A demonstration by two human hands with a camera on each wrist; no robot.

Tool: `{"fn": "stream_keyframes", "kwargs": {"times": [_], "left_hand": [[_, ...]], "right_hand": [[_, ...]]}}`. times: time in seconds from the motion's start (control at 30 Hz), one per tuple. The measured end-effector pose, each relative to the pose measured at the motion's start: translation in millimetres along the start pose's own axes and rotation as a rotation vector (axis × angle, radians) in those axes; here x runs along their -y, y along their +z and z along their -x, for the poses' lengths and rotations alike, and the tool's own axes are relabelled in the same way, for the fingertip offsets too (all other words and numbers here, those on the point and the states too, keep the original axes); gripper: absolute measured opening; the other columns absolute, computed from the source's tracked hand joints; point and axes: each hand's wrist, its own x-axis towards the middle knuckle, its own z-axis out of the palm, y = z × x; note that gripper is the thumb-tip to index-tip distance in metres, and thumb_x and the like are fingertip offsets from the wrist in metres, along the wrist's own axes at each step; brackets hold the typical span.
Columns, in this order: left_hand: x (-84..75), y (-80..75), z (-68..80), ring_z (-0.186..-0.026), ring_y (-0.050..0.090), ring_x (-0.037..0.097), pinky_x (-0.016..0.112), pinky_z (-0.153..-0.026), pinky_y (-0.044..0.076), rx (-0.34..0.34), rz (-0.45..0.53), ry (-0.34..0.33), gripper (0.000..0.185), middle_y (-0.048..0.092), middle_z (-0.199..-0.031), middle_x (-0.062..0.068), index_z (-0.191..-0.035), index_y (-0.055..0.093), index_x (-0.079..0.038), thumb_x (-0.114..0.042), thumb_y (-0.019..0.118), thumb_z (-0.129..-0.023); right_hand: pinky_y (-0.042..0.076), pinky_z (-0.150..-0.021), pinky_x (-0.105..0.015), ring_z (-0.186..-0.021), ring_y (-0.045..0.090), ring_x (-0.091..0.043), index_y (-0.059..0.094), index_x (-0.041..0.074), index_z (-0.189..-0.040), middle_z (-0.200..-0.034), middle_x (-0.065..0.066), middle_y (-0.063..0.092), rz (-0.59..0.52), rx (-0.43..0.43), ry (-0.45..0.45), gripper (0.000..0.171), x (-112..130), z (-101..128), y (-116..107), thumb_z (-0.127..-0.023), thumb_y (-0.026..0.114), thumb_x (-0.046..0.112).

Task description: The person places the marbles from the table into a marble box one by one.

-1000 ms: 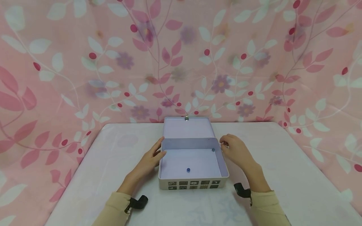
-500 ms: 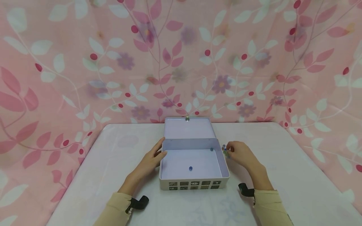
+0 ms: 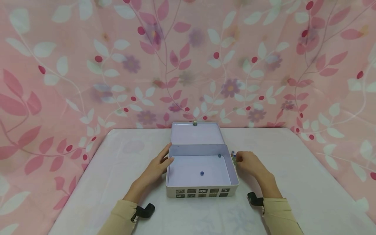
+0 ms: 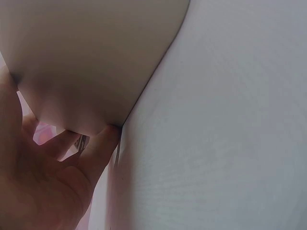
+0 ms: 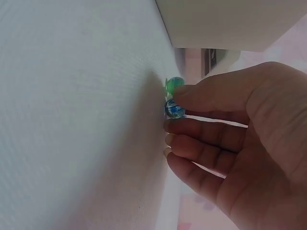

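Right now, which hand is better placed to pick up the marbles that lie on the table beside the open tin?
The right hand. Its fingertips already touch the marbles on the table, just right of the tin. The left hand rests against the tin's left wall, across the box from them.

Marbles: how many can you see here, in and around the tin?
4. Two marbles lie inside the open tin: one mid-floor, one by the far right corner. Two more lie on the table at the right hand; it may hide others.
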Motion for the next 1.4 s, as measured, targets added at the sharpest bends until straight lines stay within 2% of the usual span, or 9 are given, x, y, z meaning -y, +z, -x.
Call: {"fn": "stream_keyframes", "kwargs": {"times": [0.27, 0.47, 0.7, 0.8, 1.0, 1.17, 1.4], "left_hand": [[-1.3, -0.6, 0.6, -0.150, 0.028, 0.038, 0.057, -0.108, 0.044, -0.004, -0.005, -0.006, 0.065, 0.023, -0.165, 0.007, -0.155, 0.020, -0.048, -0.047, 0.055, -0.100], [-0.5, -1.0, 2.0, -0.150, 0.028, 0.038, 0.056, -0.108, 0.044, -0.007, -0.006, -0.009, 0.067, 0.022, -0.166, 0.006, -0.155, 0.019, -0.049, -0.052, 0.055, -0.098], [0.5, -0.8, 2.1, -0.150, 0.027, 0.039, 0.057, -0.108, 0.044, -0.007, -0.008, -0.008, 0.067, 0.022, -0.166, 0.006, -0.155, 0.019, -0.048, -0.051, 0.055, -0.099], [-0.6, -0.5, 1.8, -0.150, 0.028, 0.039, 0.056, -0.108, 0.044, -0.010, -0.014, -0.009, 0.066, 0.023, -0.165, 0.007, -0.155, 0.019, -0.047, -0.049, 0.055, -0.099], [-3.0, 0.0, 1.5, -0.150, 0.028, 0.039, 0.056, -0.108, 0.045, -0.012, -0.018, -0.010, 0.067, 0.023, -0.165, 0.007, -0.156, 0.019, -0.046, -0.048, 0.055, -0.100], [-3.0, 0.5, 1.0, -0.150, 0.027, 0.039, 0.056, -0.108, 0.044, -0.010, -0.009, -0.008, 0.066, 0.022, -0.166, 0.006, -0.156, 0.018, -0.046, -0.043, 0.054, -0.101], [-2.4, 0.1, 1.1, -0.150, 0.026, 0.039, 0.057, -0.108, 0.044, -0.007, -0.008, -0.004, 0.064, 0.021, -0.166, 0.005, -0.155, 0.018, -0.049, -0.043, 0.054, -0.102]], "right_hand": [[0.046, -0.062, -0.033, -0.070, 0.053, -0.020, 0.066, 0.005, -0.081, -0.076, -0.006, 0.062, 0.021, -0.008, -0.020, 0.005, 2.2, 0.8, 1.5, -0.080, 0.062, 0.002], [0.042, -0.060, -0.031, -0.068, 0.051, -0.019, 0.064, 0.009, -0.075, -0.073, -0.004, 0.060, 0.040, -0.015, -0.040, 0.011, 3.8, 0.6, 1.1, -0.077, 0.059, 0.000], [0.044, -0.061, -0.032, -0.072, 0.053, -0.021, 0.068, 0.007, -0.085, -0.078, -0.006, 0.062, 0.046, -0.040, -0.029, 0.007, 5.1, 1.0, -4.4, -0.083, 0.062, 0.006], [0.045, -0.063, -0.032, -0.072, 0.053, -0.020, 0.069, 0.007, -0.086, -0.078, -0.006, 0.061, 0.043, -0.081, -0.062, 0.007, 9.4, 2.2, -10.2, -0.083, 0.063, 0.006], [0.041, -0.063, -0.030, -0.069, 0.049, -0.017, 0.070, 0.004, -0.087, -0.073, -0.003, 0.057, 0.049, -0.192, -0.193, 0.009, 22.2, 6.7, -21.3, -0.082, 0.064, 0.002], [0.042, -0.065, -0.030, -0.071, 0.050, -0.016, 0.071, 0.004, -0.092, -0.076, -0.002, 0.057, 0.025, -0.208, -0.222, 0.010, 38.8, 12.0, -27.1, -0.085, 0.065, 0.003], [0.047, -0.068, -0.031, -0.075, 0.051, -0.015, 0.070, 0.008, -0.090, -0.079, 0.001, 0.060, 0.009, -0.224, -0.273, 0.012, 65.3, 21.4, -32.1, -0.085, 0.063, 0.000]]}}
